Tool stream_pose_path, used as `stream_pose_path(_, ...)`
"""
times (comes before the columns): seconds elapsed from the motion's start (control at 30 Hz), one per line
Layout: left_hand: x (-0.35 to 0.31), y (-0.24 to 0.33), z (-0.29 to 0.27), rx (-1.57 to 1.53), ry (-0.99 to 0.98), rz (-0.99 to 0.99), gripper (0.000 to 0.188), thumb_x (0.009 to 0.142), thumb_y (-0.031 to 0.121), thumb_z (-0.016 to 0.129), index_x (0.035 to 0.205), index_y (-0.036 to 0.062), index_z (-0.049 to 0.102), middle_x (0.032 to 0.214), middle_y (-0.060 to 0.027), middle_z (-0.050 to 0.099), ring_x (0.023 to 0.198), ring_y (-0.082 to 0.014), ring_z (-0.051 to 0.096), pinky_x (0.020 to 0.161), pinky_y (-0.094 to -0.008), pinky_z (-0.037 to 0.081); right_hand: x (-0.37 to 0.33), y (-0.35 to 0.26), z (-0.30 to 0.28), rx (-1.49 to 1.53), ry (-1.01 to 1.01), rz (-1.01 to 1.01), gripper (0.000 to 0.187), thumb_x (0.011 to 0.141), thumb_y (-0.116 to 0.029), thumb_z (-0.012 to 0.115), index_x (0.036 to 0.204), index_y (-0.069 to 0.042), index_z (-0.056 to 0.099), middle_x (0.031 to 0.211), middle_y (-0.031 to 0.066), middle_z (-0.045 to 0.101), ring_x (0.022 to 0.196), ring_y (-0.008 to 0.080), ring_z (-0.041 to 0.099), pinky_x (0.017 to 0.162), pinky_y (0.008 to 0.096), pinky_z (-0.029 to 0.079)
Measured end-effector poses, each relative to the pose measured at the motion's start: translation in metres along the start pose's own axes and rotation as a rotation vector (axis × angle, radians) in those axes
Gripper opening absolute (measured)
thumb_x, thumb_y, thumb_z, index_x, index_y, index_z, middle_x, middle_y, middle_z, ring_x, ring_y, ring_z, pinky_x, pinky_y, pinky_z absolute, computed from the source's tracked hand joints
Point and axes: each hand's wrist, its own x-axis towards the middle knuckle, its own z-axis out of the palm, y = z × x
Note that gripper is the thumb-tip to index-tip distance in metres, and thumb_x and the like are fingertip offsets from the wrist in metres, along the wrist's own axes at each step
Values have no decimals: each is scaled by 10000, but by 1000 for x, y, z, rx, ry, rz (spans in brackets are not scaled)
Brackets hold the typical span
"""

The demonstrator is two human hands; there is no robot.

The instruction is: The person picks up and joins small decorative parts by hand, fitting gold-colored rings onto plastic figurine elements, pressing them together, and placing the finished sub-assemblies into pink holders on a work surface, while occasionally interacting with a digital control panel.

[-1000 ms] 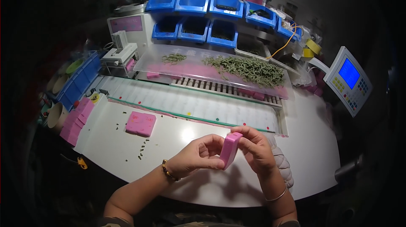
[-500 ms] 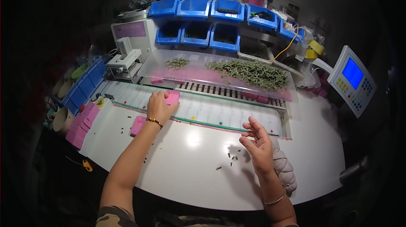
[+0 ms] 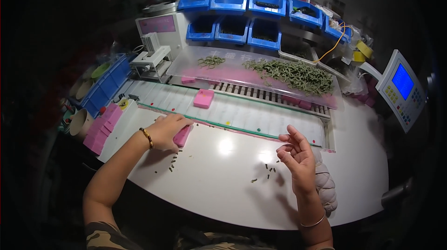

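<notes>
Pink against the white tabletop (image 3: 223, 180), a block (image 3: 184, 135) near the green-edged strip (image 3: 253, 118) is gripped by the left hand (image 3: 165, 132), thumb and fingers part-closed across its edges, probably for control, while the right hand (image 3: 300, 160) hangs half-open, empty.

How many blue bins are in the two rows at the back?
8: five upper bins side by side, and three lower bins beneath the first three from the left. Any bins behind these would be hidden.
</notes>
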Motion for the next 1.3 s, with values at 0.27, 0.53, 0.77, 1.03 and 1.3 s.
stream_pose_path(0.27,20,87,0,-338,495,446,811,641,140,782,1375,70,445,1224,-149,548,1140,-343,520,1016,-440,383,1,11,-5,6,-117,181,571,873,-13,656,1390,-1,415,1234,87,552,975,93,550,795,213,482)
stream_pose_path(0.53,52,177,8,-567,611,776,822,708,136,789,1423,62,391,1265,-132,534,1185,-330,497,1046,-437,373,2,7,-22,328,-229,218,467,835,-53,717,1252,-10,511,1131,60,587,1041,140,569,854,296,494)
stream_pose_path(0.77,68,185,19,-1115,160,527,783,799,173,758,1445,35,337,1189,-163,600,1107,-311,599,968,-385,483,2,-7,-22,-493,-179,-321,518,735,-9,775,1206,1,559,1064,73,574,957,156,597,811,284,510)
stream_pose_path(1.03,70,170,35,-1401,-15,696,647,890,75,672,1438,21,331,1260,-124,572,1092,-170,597,919,-322,510,6,-13,-27,-405,-326,-256,487,745,-24,776,1201,14,610,1092,97,593,985,179,604,836,296,515)
stream_pose_path(1.3,64,173,27,-1758,82,531,633,897,-22,617,1432,63,288,1267,-105,530,1259,-185,484,1029,-312,416,9,-3,-35,74,-3,-125,500,904,16,602,1371,70,429,1295,210,561,1143,239,587,948,338,506)
